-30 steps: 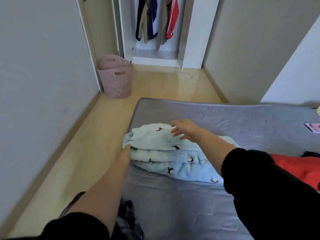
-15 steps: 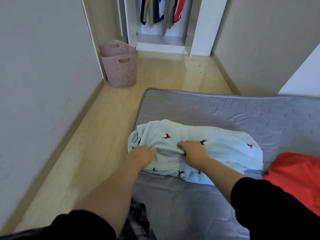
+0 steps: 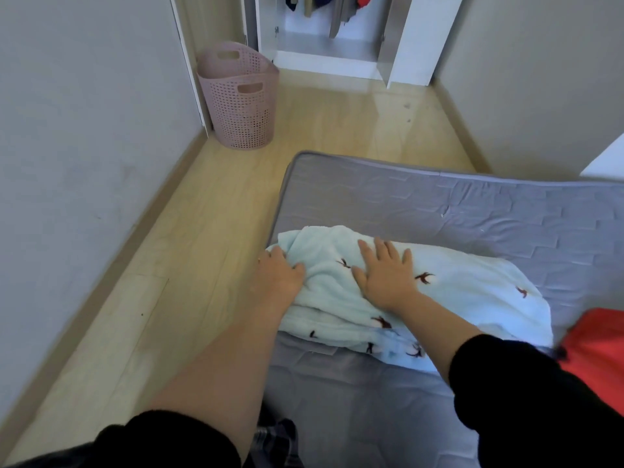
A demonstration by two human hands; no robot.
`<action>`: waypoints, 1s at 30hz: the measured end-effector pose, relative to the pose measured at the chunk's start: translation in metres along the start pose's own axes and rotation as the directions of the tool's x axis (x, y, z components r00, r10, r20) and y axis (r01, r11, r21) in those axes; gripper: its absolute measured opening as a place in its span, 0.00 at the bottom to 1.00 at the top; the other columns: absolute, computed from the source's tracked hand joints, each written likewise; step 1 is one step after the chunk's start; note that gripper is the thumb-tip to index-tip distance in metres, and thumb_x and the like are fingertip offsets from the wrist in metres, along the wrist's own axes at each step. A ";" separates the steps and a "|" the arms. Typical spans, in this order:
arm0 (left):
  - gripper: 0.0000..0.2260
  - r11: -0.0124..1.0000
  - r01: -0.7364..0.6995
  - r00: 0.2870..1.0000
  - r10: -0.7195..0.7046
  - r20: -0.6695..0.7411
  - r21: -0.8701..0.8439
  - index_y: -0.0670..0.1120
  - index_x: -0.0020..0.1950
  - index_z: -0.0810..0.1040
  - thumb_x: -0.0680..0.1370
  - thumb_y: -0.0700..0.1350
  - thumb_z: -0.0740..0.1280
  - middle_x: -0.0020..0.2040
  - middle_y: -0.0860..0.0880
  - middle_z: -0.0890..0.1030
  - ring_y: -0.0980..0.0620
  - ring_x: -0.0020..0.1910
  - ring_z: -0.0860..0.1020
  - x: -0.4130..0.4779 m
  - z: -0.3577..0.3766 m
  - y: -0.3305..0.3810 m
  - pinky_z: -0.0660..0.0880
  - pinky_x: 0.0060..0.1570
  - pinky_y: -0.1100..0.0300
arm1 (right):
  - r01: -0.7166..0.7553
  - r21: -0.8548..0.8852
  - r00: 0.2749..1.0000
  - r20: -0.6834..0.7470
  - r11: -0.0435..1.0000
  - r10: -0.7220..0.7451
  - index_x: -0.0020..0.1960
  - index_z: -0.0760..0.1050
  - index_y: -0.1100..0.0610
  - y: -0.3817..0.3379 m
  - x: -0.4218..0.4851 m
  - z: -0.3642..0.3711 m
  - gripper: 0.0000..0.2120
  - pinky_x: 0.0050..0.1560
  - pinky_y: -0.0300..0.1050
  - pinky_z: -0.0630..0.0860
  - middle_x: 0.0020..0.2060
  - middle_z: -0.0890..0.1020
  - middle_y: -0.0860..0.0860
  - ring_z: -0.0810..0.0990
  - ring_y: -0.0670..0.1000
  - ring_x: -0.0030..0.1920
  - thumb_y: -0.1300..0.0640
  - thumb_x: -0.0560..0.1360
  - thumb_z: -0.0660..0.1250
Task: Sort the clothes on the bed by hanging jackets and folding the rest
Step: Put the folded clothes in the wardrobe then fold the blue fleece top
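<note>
Both forearms reach forward from black sleeves pushed up past the wrists, bare to the hands. The right hand (image 3: 386, 275) lies palm down with fingers straight and spread, released and pressing flat on top of the pale blue garment (image 3: 466, 295). The left hand (image 3: 282, 275) sits at the garment's 9 o'clock end, thumb over the cloth and fingers curled into the edge, grasping it. The garment is fleecy, printed with small dark figures, and folded into layers. It lies near the 9 o'clock corner of the grey mattress (image 3: 439, 204). A red garment (image 3: 597, 346) lies just beside it at 4 o'clock. At 11 o'clock on the floor stands a pink laundry basket (image 3: 241, 106); at 12 o'clock, clothes hang in an open wardrobe (image 3: 405, 38).
</note>
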State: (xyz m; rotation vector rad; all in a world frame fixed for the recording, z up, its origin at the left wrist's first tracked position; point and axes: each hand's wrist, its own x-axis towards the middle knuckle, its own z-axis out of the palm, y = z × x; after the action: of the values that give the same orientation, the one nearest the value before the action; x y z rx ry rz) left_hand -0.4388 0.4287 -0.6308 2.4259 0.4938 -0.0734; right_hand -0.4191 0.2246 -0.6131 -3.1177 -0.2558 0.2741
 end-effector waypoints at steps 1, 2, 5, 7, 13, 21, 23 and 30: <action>0.21 0.999 0.013 1.000 -0.013 0.002 -0.050 0.43 0.64 0.71 0.76 0.53 0.63 0.60 0.43 0.75 0.43 0.58 0.74 0.006 0.000 0.002 0.71 0.56 0.52 | 0.007 -0.032 1.000 -0.010 0.999 -0.007 0.78 0.44 0.50 -0.003 -0.006 0.015 0.32 0.72 0.64 0.43 0.78 0.49 0.56 0.47 0.57 0.77 0.38 0.79 0.44; 0.19 0.990 0.037 0.999 -0.034 0.018 -0.133 0.44 0.62 0.74 0.77 0.54 0.63 0.58 0.45 0.76 0.43 0.58 0.74 0.011 0.000 0.005 0.71 0.56 0.53 | 0.013 -0.057 0.999 -0.032 0.998 -0.014 0.78 0.42 0.50 -0.006 -0.010 0.027 0.33 0.71 0.65 0.41 0.78 0.47 0.56 0.45 0.57 0.77 0.37 0.78 0.43; 0.16 0.936 0.075 0.997 -0.078 0.007 -0.344 0.49 0.33 0.72 0.77 0.55 0.64 0.28 0.56 0.73 0.48 0.36 0.74 0.024 0.004 0.013 0.67 0.34 0.59 | 0.015 -0.122 0.997 -0.073 0.992 -0.024 0.78 0.39 0.51 -0.011 -0.015 0.044 0.36 0.70 0.68 0.38 0.77 0.43 0.58 0.42 0.58 0.77 0.36 0.74 0.37; 0.16 0.905 0.088 0.996 -0.088 0.018 -0.416 0.46 0.34 0.76 0.77 0.56 0.65 0.25 0.56 0.74 0.49 0.34 0.75 0.027 0.008 0.018 0.64 0.30 0.61 | 0.013 -0.149 0.996 -0.087 0.989 -0.026 0.78 0.38 0.51 -0.010 -0.015 0.047 0.37 0.70 0.68 0.37 0.77 0.43 0.58 0.42 0.59 0.77 0.36 0.73 0.34; 0.34 0.718 0.432 0.900 -0.378 0.215 -0.546 0.37 0.70 0.67 0.75 0.61 0.64 0.69 0.40 0.72 0.41 0.66 0.71 0.049 0.016 0.011 0.67 0.62 0.54 | 0.038 -0.169 0.993 -0.100 0.985 -0.056 0.78 0.37 0.50 -0.011 -0.018 0.048 0.37 0.69 0.68 0.37 0.77 0.43 0.57 0.43 0.59 0.77 0.36 0.72 0.29; 0.14 0.743 0.234 0.929 -0.361 -0.081 -0.628 0.32 0.56 0.77 0.79 0.43 0.64 0.56 0.37 0.79 0.41 0.54 0.78 0.071 -0.020 -0.003 0.73 0.51 0.53 | 0.053 -0.184 0.990 -0.117 0.981 -0.076 0.78 0.37 0.48 -0.011 -0.018 0.052 0.36 0.70 0.67 0.36 0.78 0.44 0.56 0.44 0.59 0.77 0.36 0.73 0.31; 0.15 0.792 0.244 0.920 -0.371 -0.124 -0.559 0.32 0.57 0.77 0.79 0.43 0.64 0.57 0.35 0.79 0.38 0.57 0.77 0.068 -0.016 -0.012 0.72 0.54 0.51 | 0.057 -0.177 0.989 -0.121 0.983 -0.079 0.78 0.39 0.48 -0.012 -0.018 0.053 0.35 0.70 0.67 0.36 0.78 0.45 0.56 0.45 0.59 0.77 0.36 0.73 0.32; 0.31 0.726 0.459 0.888 -0.376 0.263 -0.512 0.34 0.61 0.75 0.72 0.59 0.71 0.55 0.37 0.79 0.39 0.51 0.79 0.051 -0.019 -0.026 0.78 0.40 0.53 | 0.044 -0.192 0.994 -0.092 0.980 -0.063 0.78 0.36 0.50 -0.011 -0.016 0.057 0.34 0.69 0.68 0.37 0.77 0.42 0.57 0.42 0.59 0.77 0.37 0.76 0.35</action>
State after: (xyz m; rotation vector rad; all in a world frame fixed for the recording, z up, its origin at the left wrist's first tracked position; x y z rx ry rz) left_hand -0.4023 0.4759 -0.6406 1.6764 0.8611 -0.2558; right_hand -0.4461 0.2319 -0.6667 -3.2927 -0.3862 0.1008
